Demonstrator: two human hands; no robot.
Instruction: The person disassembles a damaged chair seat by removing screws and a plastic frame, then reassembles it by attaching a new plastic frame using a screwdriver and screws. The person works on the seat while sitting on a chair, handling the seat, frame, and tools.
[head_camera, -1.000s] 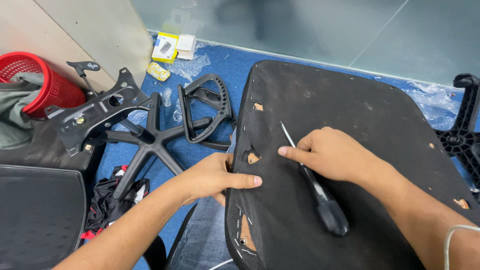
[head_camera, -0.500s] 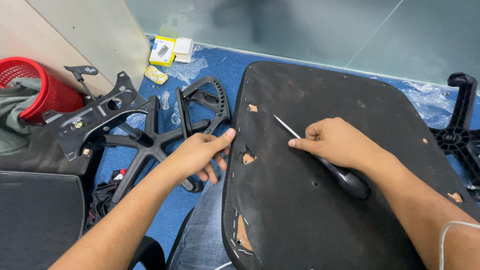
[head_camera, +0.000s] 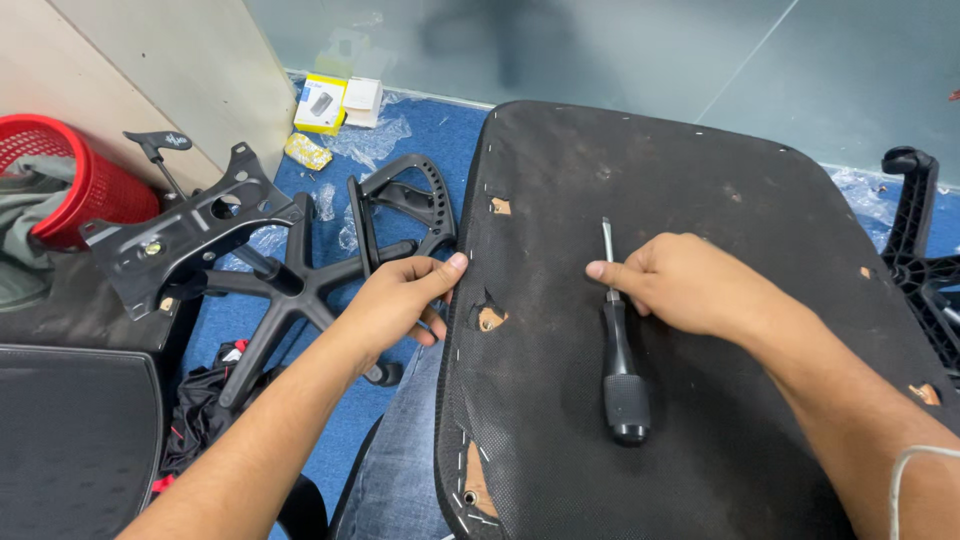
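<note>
A: Report hand positions.

B: The left hand (head_camera: 400, 300) curls around the left edge of the upturned chair seat (head_camera: 690, 330), thumb on top, apparently steadying it across the person's lap. The right hand (head_camera: 690, 285) rests on the fabric underside, fingers partly curled; its index fingertip touches the screwdriver (head_camera: 618, 340) shaft, pinning the tool flat, not gripping it.

A: Tool location?

B: Mid-seat, black handle toward the person, tip away.

A: Surroundings?

B: A five-star chair base (head_camera: 290, 290) and an armrest (head_camera: 400, 205) lie on the blue floor to the left; a red basket (head_camera: 70, 175) stands beyond.

Black-handled screwdriver (head_camera: 620, 350) flat on seat underside (head_camera: 700, 200) — tip away
</note>
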